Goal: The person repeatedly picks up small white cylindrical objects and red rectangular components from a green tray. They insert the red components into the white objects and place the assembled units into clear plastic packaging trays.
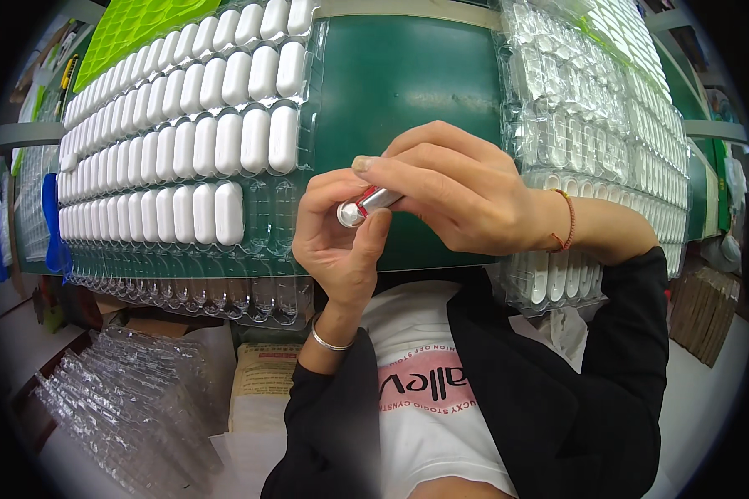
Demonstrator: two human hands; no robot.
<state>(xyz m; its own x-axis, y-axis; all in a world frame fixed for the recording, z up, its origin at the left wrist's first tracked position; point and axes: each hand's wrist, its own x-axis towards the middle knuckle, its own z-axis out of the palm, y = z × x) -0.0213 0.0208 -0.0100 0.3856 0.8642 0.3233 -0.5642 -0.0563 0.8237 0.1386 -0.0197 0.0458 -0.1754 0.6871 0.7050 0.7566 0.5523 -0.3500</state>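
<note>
Over the front part of the green table [407, 75], both hands meet at a small silver-and-white piece with a red band [352, 214]. My left hand [333, 237] is closed around its rounded white end, thumb in front. From the right, the bent fingers of my right hand [466, 195] pinch its silver part; the fingers cover some of it, so its exact kind does not show. To the left of my hands lie rows of white oblong rounded shells [229, 214] in a clear plastic tray [270, 212], which has bare slots at its right end.
Clear plastic trays [528, 71] on the right hold rows of narrow white hollow shells [539, 279]. Bright green moulded trays [129, 37] lie at the far left. Below the table are stacked clear trays [133, 407], a sack [262, 382] and brown cardboard [707, 312].
</note>
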